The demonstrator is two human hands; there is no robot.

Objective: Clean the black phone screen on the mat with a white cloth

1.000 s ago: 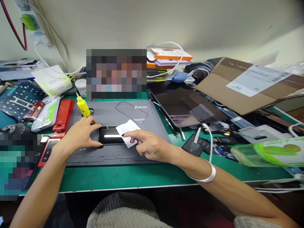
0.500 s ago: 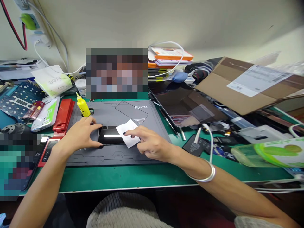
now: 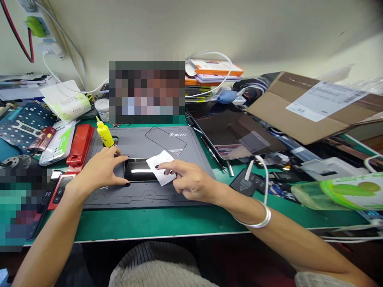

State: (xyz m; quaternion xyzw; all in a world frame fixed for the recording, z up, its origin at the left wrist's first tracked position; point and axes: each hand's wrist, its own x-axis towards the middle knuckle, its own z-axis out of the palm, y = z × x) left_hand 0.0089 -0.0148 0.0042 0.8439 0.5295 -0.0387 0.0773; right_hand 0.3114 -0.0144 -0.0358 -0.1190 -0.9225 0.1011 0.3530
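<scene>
A black phone (image 3: 138,170) lies flat on a grey work mat (image 3: 143,147), its glass reflecting a strip of light. My left hand (image 3: 100,169) grips the phone's left end between thumb and fingers. My right hand (image 3: 188,181) presses a white wipe (image 3: 160,163) onto the right part of the screen with the index and middle fingertips; its other fingers are curled. A silver bangle (image 3: 259,218) sits on my right wrist. A loose glass screen protector (image 3: 165,139) lies on the mat behind the phone.
A yellow squeeze bottle (image 3: 104,133) stands at the mat's back left by a red case (image 3: 79,144). A dark tablet (image 3: 231,129) and a cardboard box (image 3: 311,105) lie to the right. Cables, small packets and tools crowd the green table (image 3: 167,221).
My right fingertips slid the wipe slightly rightward on the screen. The left hand and the phone have stayed put.
</scene>
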